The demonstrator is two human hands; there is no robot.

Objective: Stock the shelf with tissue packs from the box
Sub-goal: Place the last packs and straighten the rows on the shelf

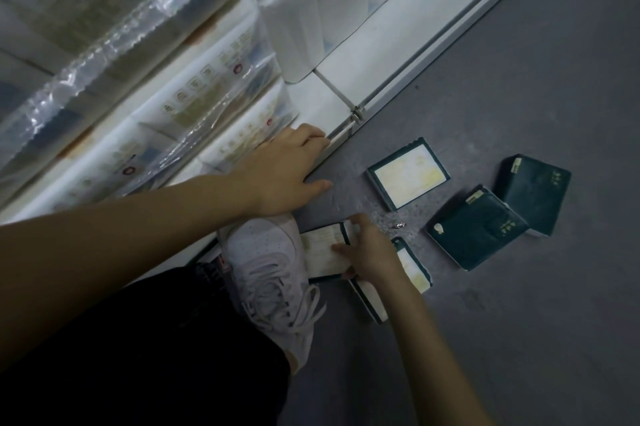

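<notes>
Your left hand rests on the front lip of the low white metal shelf. Its fingers are loosely spread and the thumb reaches out over the grey speckled floor; it grips nothing. The fingertips sit at the foot of the big clear-wrapped white tissue bundles stacked on that shelf.

Your right hand is clamped on a small green-edged tissue pack, with the thumb across its pale face and the fingers curled round its far edge. That pack is just beside the toe of your white laced sneaker; you cannot tell whether it touches the floor.

Under your right wrist lie a second pale-faced pack and an edge-on pack. Further out, a flat pale-panelled pack lies alone near the shelf. To its right, a dark green pack touches another dark green pack. A small shiny scrap lies on the floor between them and your right hand.
</notes>
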